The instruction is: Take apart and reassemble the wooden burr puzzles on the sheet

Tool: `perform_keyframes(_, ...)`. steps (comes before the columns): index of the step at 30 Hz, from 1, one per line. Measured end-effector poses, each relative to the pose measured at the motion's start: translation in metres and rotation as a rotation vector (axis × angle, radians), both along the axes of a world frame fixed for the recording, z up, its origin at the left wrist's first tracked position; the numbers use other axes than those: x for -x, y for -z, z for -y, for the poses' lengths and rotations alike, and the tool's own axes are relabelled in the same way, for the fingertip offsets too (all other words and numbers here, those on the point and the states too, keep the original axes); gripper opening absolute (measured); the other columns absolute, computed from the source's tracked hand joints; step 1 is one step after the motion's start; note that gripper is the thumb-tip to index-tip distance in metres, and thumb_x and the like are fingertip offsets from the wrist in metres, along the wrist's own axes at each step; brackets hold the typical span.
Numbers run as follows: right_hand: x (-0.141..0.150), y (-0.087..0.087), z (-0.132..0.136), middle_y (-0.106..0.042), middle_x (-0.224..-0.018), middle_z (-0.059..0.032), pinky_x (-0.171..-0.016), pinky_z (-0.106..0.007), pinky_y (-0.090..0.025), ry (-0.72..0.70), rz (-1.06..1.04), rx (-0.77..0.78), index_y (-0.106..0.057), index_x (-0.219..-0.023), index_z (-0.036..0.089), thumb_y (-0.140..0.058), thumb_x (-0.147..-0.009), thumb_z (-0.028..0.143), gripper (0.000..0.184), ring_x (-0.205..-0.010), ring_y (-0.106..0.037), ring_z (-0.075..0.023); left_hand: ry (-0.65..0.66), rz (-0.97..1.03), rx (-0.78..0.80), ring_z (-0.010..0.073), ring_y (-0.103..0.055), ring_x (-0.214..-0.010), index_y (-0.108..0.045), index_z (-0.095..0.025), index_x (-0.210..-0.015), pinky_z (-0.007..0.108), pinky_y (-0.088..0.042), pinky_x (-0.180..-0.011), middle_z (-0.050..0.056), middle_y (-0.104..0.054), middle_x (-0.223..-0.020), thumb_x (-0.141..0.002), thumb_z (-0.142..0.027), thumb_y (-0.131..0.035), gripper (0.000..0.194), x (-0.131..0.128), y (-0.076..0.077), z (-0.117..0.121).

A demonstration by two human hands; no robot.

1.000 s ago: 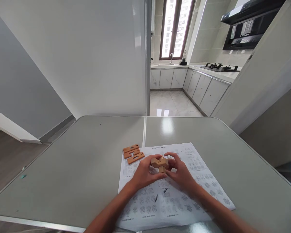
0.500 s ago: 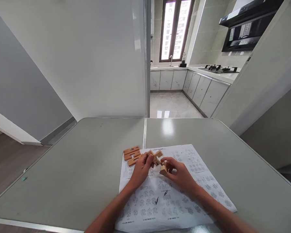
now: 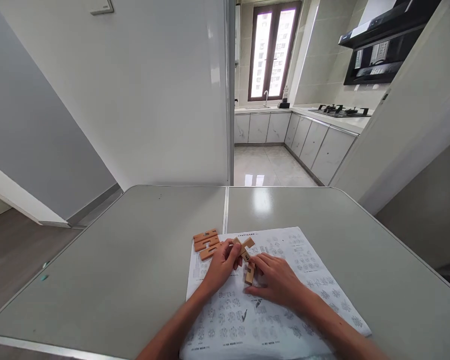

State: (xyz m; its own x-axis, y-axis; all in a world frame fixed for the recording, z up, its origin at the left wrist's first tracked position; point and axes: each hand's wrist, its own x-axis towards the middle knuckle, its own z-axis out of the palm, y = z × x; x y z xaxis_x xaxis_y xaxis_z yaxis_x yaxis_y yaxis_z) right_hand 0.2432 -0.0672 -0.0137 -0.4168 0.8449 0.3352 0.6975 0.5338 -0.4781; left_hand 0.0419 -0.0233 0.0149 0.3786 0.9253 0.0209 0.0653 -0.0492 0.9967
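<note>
My left hand [image 3: 224, 261] is closed around light wooden burr puzzle pieces [image 3: 246, 255] that cross one another, one showing a dark mark on its end. My right hand [image 3: 279, 277] has its fingertips against the top of another notched wooden piece [image 3: 250, 274], with the thumb by its lower end. This piece stands just below the crossed ones; whether they touch is unclear. Left of my left hand, three darker notched wooden pieces [image 3: 206, 243] lie side by side, partly on the paper. Beneath both hands is a printed instruction sheet [image 3: 232, 345] with rows of small drawings.
The grey-green table [image 3: 108, 270] has a pale seam [image 3: 226, 210] running away from me. Small teal bits [image 3: 44, 277] lie near its left edge. A white wall panel [image 3: 165, 100] rises behind it, and a kitchen with a gas hob [image 3: 339, 110] shows through the doorway.
My right hand has turned, and the piece at it now points downward with its notch showing. The left hand still grips the crossed pieces. The whole view has shifted slightly.
</note>
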Motion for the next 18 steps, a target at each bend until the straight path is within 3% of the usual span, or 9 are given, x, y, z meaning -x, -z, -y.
perform_keyframes(2,-0.0011,-0.0003,0.0005,-0.071,-0.089,-0.0042,-0.068,-0.033,-0.047,0.009,-0.022,0.012,-0.064,-0.113,0.023,-0.084,-0.079,0.051,0.049,-0.079,-0.065,-0.0239,0.014,-0.014,-0.005,0.0108,-0.047,-0.055,-0.051,-0.021,-0.087,0.023,-0.039,-0.055,-0.003,-0.057,-0.065,-0.098,-0.066,-0.052,0.047,0.0001,0.0006,0.0007)
perform_keyframes(6,-0.0061,0.0013,-0.0022,-0.062,-0.073,0.0022,-0.059,-0.028,-0.044,0.107,-0.242,0.127,-0.061,-0.119,0.022,-0.062,-0.097,0.046,0.032,-0.060,-0.057,-0.0163,0.066,-0.067,-0.043,0.0115,-0.050,-0.054,-0.056,-0.020,-0.092,0.023,-0.040,-0.054,-0.003,-0.058,-0.065,-0.100,-0.063,-0.051,0.044,0.0011,0.0019,0.0024)
perform_keyframes(10,-0.0091,-0.0003,-0.0060,-0.060,-0.070,0.0013,-0.058,-0.028,-0.046,0.123,-0.445,0.192,-0.063,-0.099,0.021,-0.045,-0.106,0.047,0.032,-0.059,-0.053,-0.0153,0.105,-0.142,-0.110,0.0116,-0.053,-0.054,-0.056,-0.019,-0.085,0.023,-0.042,-0.053,-0.002,-0.060,-0.064,-0.099,-0.059,-0.054,0.042,0.0014,0.0006,0.0063)
perform_keyframes(15,-0.0056,0.0006,-0.0041,-0.057,-0.067,0.0015,-0.054,-0.027,-0.043,0.095,-0.458,0.080,-0.059,-0.086,0.023,-0.054,-0.102,0.043,0.026,-0.056,-0.049,-0.0148,0.079,-0.167,-0.129,0.0132,-0.062,-0.056,-0.064,-0.018,-0.090,0.024,-0.049,-0.057,0.000,-0.065,-0.067,-0.100,-0.056,-0.055,0.040,0.0006,0.0010,0.0081)
perform_keyframes(18,-0.0039,0.0033,-0.0013,-0.055,-0.063,0.0028,-0.051,-0.027,-0.040,0.080,-0.391,-0.050,-0.059,-0.084,0.023,-0.058,-0.100,0.036,0.021,-0.052,-0.047,-0.0135,0.017,-0.170,-0.179,0.0166,-0.070,-0.069,-0.071,-0.018,-0.089,0.024,-0.053,-0.059,0.005,-0.071,-0.085,-0.097,-0.054,-0.061,0.038,-0.0002,0.0019,0.0068)
